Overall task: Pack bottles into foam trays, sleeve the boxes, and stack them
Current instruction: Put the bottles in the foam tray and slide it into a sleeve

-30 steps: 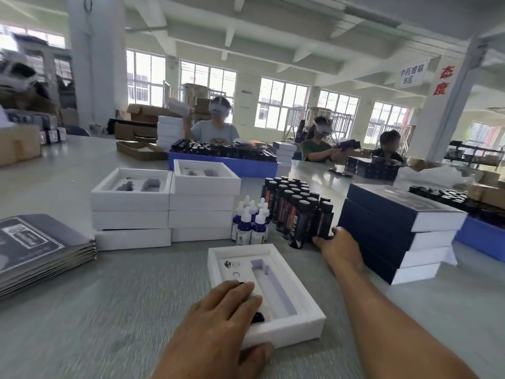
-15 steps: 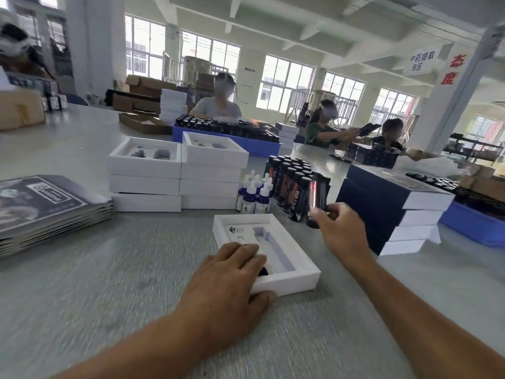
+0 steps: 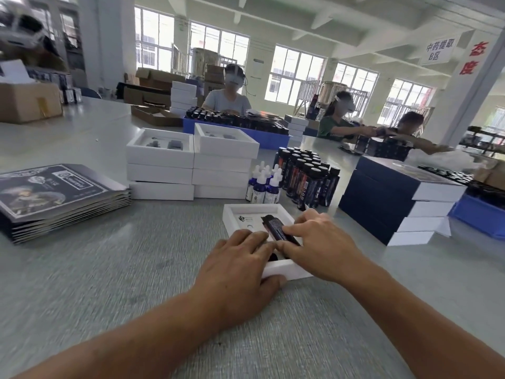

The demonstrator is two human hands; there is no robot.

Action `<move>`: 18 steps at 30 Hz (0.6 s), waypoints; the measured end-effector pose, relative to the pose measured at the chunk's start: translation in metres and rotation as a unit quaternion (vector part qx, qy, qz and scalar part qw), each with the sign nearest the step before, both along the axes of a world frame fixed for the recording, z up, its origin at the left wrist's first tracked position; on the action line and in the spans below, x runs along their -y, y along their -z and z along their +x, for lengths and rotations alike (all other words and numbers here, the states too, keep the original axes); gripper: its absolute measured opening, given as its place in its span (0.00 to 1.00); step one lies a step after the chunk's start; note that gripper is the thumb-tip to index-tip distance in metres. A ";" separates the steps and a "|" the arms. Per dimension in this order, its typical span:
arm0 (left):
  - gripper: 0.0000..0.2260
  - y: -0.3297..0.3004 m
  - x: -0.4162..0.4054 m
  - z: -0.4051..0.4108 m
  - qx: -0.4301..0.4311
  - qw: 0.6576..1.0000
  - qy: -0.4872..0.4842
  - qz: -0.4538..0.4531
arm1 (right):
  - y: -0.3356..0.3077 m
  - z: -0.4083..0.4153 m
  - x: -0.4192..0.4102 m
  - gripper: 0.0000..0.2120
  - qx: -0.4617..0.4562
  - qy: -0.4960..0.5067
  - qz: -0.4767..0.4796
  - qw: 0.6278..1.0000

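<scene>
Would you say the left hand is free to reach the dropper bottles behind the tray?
Probably yes: the left hand only rests on the tray, and the dropper bottles stand unobstructed beyond it.

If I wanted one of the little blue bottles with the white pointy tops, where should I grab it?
Probably by the white dropper top, pinched from above. The little blue dropper bottles stand upright and packed close together, with the white tray stack on their left and the dark bottles on their right, so their sides are hard to reach. Only the narrow tops stick up free.
</scene>
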State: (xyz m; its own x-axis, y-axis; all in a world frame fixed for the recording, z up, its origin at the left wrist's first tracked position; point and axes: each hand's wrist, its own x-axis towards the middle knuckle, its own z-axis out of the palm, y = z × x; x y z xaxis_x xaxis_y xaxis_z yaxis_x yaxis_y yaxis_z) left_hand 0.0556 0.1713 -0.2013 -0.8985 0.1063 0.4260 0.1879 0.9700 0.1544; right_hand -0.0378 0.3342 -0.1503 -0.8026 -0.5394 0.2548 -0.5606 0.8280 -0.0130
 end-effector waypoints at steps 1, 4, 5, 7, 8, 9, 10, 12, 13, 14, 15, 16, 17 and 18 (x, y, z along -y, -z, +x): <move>0.31 0.000 0.000 -0.001 0.000 1.000 0.000 0.001 | -0.002 -0.002 0.000 0.22 0.018 -0.003 0.003 1.000; 0.32 0.002 0.000 -0.003 0.002 1.000 -0.002 0.000 | -0.011 -0.007 -0.002 0.22 0.099 -0.012 0.002 0.995; 0.32 0.003 -0.001 -0.003 0.004 1.000 -0.002 0.001 | -0.013 -0.007 -0.005 0.23 0.131 -0.014 -0.005 0.991; 0.32 0.003 -0.001 -0.003 0.009 1.000 -0.004 0.002 | -0.015 -0.004 -0.010 0.24 0.180 -0.014 -0.037 0.983; 0.32 0.002 -0.002 -0.002 0.010 1.000 -0.004 0.000 | -0.014 -0.002 -0.011 0.25 0.197 -0.011 -0.060 0.978; 0.32 0.000 -0.003 -0.001 0.011 1.000 -0.005 -0.002 | -0.013 0.001 -0.011 0.24 0.208 -0.008 -0.078 0.975; 0.32 -0.002 -0.004 0.000 0.012 1.000 -0.005 -0.005 | -0.012 0.002 -0.010 0.24 0.215 -0.011 -0.090 0.972; 0.34 -0.009 -0.009 0.006 0.009 1.000 -0.012 -0.017 | -0.013 0.004 -0.010 0.22 0.234 -0.023 -0.116 0.965; 0.34 -0.013 -0.011 0.010 0.001 1.000 -0.017 -0.021 | -0.013 0.004 -0.010 0.21 0.252 -0.036 -0.133 0.958; 0.34 -0.017 -0.013 0.015 -0.010 0.999 -0.021 -0.022 | -0.013 0.006 -0.010 0.19 0.268 -0.055 -0.144 0.951; 0.34 -0.021 -0.014 0.018 -0.019 0.999 -0.021 -0.019 | -0.011 0.006 -0.010 0.18 0.267 -0.079 -0.146 0.949; 0.33 -0.024 -0.014 0.021 -0.024 0.999 -0.018 -0.015 | -0.009 0.007 -0.010 0.18 0.253 -0.091 -0.143 0.952; 0.31 -0.027 -0.012 0.023 -0.029 0.999 -0.015 -0.010 | -0.004 0.004 -0.008 0.18 0.231 -0.090 -0.144 0.958; 0.30 -0.031 -0.009 0.024 -0.036 0.999 -0.014 -0.005 | -0.001 0.007 -0.007 0.19 0.207 -0.085 -0.151 0.963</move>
